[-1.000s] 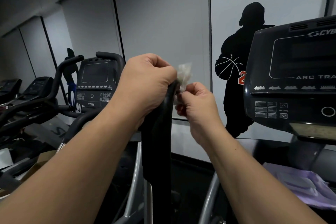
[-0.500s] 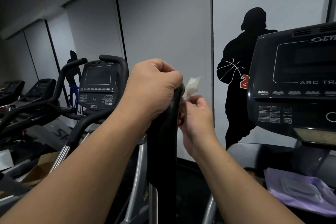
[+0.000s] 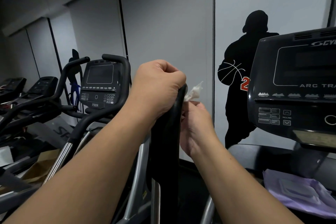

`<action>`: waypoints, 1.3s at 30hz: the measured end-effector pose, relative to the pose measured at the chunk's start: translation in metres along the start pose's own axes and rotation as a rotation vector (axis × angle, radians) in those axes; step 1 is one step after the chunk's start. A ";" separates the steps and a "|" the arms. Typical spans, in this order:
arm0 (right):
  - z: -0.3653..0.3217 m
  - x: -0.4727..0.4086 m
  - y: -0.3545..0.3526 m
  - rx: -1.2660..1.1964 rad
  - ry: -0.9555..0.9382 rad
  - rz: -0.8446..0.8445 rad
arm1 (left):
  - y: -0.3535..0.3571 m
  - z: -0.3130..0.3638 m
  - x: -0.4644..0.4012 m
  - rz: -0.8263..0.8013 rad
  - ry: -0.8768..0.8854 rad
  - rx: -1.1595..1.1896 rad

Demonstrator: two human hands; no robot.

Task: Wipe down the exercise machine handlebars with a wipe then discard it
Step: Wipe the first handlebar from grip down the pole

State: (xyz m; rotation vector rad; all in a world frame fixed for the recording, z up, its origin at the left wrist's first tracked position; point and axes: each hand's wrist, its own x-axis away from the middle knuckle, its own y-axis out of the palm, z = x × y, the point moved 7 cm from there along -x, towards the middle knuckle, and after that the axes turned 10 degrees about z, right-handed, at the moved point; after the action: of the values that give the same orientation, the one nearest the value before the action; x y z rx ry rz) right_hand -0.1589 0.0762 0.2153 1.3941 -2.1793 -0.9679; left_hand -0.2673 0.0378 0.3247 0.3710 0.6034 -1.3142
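A black upright handlebar [image 3: 166, 143] of the exercise machine rises in the centre of the view. My left hand [image 3: 157, 88] grips its top end, fingers curled over it. Just right of the bar, my right hand [image 3: 197, 123] pinches a small crumpled white wipe [image 3: 193, 92], which sticks up above the fingers and touches the handlebar's right side near the top. The wipe's lower part is hidden in my fingers and behind the bar.
The machine's black console [image 3: 294, 85] fills the right side. A purple wipes pack [image 3: 298, 194] lies on the ledge below it. Another machine with a console [image 3: 100, 85] and curved handlebars stands at left, with more machines behind. A grey wall lies ahead.
My right hand with the wipe has slid down and closer against the handlebar's right side. The left hand keeps its grip on the top.
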 end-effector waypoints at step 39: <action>-0.081 0.059 0.002 0.508 -0.689 -0.062 | 0.005 -0.066 0.006 -0.052 0.087 0.072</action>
State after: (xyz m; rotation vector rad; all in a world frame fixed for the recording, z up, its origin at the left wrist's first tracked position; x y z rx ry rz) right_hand -0.1346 -0.0039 0.2693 1.4903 -3.0774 -1.0774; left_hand -0.2750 0.0723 0.2690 0.4761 0.6438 -1.3772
